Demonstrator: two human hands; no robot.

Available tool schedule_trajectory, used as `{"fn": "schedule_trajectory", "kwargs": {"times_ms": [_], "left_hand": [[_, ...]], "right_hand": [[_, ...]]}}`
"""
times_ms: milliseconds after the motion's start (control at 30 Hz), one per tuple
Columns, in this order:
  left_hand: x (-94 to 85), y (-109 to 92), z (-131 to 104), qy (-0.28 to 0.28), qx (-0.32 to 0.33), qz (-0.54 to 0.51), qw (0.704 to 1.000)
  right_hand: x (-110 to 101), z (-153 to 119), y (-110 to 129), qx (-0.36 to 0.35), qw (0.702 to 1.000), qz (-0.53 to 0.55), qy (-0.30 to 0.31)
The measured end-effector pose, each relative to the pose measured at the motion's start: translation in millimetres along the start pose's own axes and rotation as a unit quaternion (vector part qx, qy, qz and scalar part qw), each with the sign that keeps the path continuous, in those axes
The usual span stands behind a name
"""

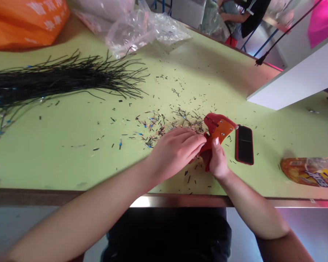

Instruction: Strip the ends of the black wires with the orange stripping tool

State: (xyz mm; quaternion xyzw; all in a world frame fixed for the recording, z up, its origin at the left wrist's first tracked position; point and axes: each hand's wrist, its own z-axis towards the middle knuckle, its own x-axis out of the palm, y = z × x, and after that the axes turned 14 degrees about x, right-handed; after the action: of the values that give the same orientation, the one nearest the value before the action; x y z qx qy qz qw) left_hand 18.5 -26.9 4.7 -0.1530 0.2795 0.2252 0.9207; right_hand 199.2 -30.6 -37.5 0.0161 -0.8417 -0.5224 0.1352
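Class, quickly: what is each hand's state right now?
Left hand: fingers bent at the red-and-orange wire stripper; whether they grip anything cannot be told.
Right hand: closed, holding the wire stripper.

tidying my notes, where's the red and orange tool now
In the head view, the red-orange tool is right of centre, in the right hand, just left of the dark, red-edged rectangular object.

Moderately bright, diffuse light covers the pale green tabletop (79, 160), with a broad soft shadow beside the upright white panel (295, 83) and concentrated glare on the silvery metal front edge (142, 202). Magenta light tints the upper right. The bare left hand (176, 153) and bare right hand (219, 160) are evenly lit; lettering on the orange bag (19, 23) is blurred.
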Motion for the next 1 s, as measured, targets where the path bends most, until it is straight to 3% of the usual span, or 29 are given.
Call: {"fn": "schedule_trajectory", "kwargs": {"times_ms": [367,567,700,867,1000], "left_hand": [[1.4,4.2,-3.0,-0.021,-0.036,-0.029,0.999],[-6.0,11.6,0.6,-0.063,-0.140,-0.057,0.986],[-5.7,20.1,1.6,-0.130,-0.215,-0.136,0.958],[0.6,29.0,-3.5,-0.132,-0.221,-0.159,0.953],[2.6,31.7,-6.7,-0.133,-0.233,-0.158,0.950]], "right_hand": [[10.2,1.5,8.7,-0.049,0.998,-0.030,0.039],[9.2,1.3,19.3,-0.052,0.995,0.044,0.079],[-1.2,-0.4,32.3,0.014,0.980,0.095,0.175],[-11.3,-2.3,33.7,0.075,0.949,0.093,0.291],[-14.4,-1.3,27.2,0.075,0.934,0.103,0.333]]}}
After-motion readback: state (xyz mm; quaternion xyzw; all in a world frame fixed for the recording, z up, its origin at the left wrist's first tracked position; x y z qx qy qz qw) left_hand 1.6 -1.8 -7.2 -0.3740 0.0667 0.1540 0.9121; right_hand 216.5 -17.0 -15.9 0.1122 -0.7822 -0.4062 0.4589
